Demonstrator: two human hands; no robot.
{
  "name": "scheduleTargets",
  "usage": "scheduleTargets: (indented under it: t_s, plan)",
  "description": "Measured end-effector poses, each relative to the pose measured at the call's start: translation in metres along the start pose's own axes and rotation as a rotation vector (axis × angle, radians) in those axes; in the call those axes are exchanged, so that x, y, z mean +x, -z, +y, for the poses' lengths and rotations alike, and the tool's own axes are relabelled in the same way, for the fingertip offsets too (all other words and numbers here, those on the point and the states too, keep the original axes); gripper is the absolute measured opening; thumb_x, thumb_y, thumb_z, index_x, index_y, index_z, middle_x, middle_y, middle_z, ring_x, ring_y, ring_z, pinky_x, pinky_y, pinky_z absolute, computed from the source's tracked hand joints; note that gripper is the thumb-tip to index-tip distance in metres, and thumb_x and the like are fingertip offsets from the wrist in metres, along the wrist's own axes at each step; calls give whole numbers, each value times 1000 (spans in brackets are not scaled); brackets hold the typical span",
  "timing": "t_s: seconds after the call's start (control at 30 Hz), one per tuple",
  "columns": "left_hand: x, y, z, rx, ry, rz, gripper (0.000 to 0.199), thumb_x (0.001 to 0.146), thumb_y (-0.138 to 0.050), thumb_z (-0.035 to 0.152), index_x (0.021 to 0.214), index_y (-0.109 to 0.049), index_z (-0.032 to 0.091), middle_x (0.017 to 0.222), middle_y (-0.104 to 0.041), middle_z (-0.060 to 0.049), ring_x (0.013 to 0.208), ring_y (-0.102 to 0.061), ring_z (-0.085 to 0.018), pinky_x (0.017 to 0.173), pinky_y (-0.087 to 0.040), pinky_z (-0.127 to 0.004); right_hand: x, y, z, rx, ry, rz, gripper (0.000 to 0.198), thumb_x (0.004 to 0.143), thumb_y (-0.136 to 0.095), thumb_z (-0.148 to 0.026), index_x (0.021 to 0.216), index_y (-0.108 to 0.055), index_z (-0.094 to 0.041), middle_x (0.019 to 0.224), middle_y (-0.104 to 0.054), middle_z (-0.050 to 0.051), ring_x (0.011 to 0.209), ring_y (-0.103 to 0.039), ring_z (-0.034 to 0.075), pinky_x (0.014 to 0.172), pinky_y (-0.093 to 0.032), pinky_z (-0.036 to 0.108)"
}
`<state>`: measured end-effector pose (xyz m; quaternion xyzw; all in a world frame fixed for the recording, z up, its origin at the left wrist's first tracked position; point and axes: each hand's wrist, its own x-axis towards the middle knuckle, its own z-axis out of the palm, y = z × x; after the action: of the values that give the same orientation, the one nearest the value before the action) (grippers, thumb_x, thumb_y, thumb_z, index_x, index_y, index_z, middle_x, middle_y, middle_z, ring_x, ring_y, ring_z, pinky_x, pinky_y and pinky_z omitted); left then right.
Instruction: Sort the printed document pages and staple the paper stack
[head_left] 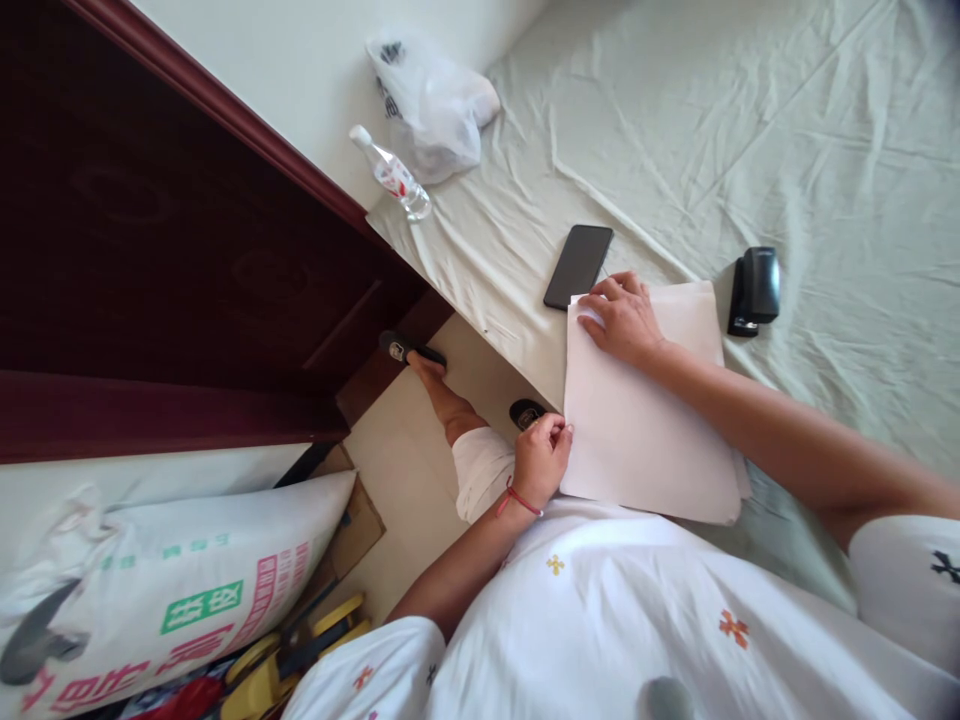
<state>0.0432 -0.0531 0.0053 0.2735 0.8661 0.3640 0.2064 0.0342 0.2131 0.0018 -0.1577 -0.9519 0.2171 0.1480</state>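
A stack of white paper sheets [637, 430] lies at the edge of a bed covered with a pale green sheet [750, 150]. My left hand [541, 458], with a red string on the wrist, pinches the near left edge of the stack. My right hand [622, 318] presses flat on its far corner. A black phone [578, 265] lies just beyond the paper, close to my right hand's fingertips. A black stapler [754, 290] stands to the right of the stack.
A plastic water bottle [391, 175] and a white plastic bag [431, 100] lie at the bed's far corner by the wall. A dark wooden door [150, 250] stands to the left. A large printed sack [165, 590] lies on the floor at lower left.
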Motion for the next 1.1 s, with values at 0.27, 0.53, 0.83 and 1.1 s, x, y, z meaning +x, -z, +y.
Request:
scheduleTargets:
  t_s: [0.27,0.53,0.83,1.1]
  plan:
    - [-2,-2,-1,-29,15,-18,14,96,-62,32,88,-68,21,81,-74,-5,74,-68,-17,71,-50,-29,5,6,3,68,-57,-26,27,101,-55,-32,110,-77,-20,117,-77,16,124,-53,39,100,-39,54]
    - [-2,-3,0,-26,19,-23,14,96,-63,30,87,-68,21,80,-73,-4,73,-67,-17,71,-49,-29,12,15,12,66,-99,-70,22,96,-59,-36,104,-74,-22,102,-80,13,114,-57,37,99,-37,53]
    - [-3,-4,-1,-38,25,-21,14,96,-63,31,88,-68,21,80,-73,-4,73,-68,-17,71,-50,-30,12,17,27,50,-19,-124,25,94,-55,-31,94,-79,-25,104,-80,11,113,-57,36,93,-37,51]
    - [-3,-2,1,-61,52,-38,13,95,-64,32,90,-67,20,76,-71,-3,68,-64,-16,69,-48,-30,17,20,26,-7,32,-118,34,100,-49,-26,89,-80,-24,98,-76,13,112,-54,36,94,-34,52]
